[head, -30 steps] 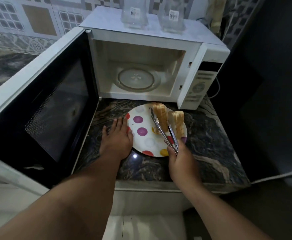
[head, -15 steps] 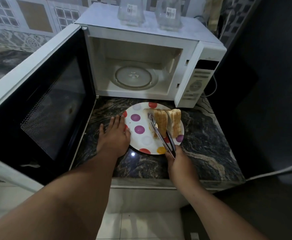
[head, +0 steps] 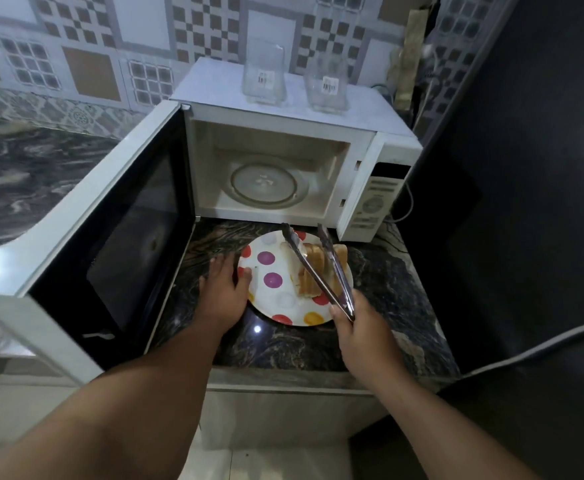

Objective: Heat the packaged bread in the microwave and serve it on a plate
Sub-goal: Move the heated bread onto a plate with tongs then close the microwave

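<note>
1. Head view: the microwave (head: 283, 161) stood at the back of the dark marble table (head: 387, 289), w/ its door (head: 110, 244) swung fully open to the left. Inside was only the glass turntable (head: 266, 183); no food in the cavity.
2. The plate (head: 276, 296), white w/ coloured dots, lay on the table just in front of the microwave opening.
3. The bread (head: 313, 271), several slices standing on edge and leaning together, was on the right half of the plate.
4. The left hand (head: 223, 289) rested at the left rim of the plate, fingers fairly straight and pointing away from the person, thumb touching the plate edge. It did not curl round anything.
5. The right hand (head: 356, 327) gripped the metal tongs (head: 321, 268) at the handle end, near the front right edge of the plate.
6. The 2 tong arms were spread apart and passed above the bread, tips towards the microwave. I cannot tell if they touched the slices; they did not squeeze them.
7. On top of the microwave stood 2 clear glass containers (head: 264, 76) w/ barcode stickers, side by side.
8. Behind was a patterned tile wall (head: 93, 46); a pale cable (head: 543, 344) ran across the dark area at right.
</note>
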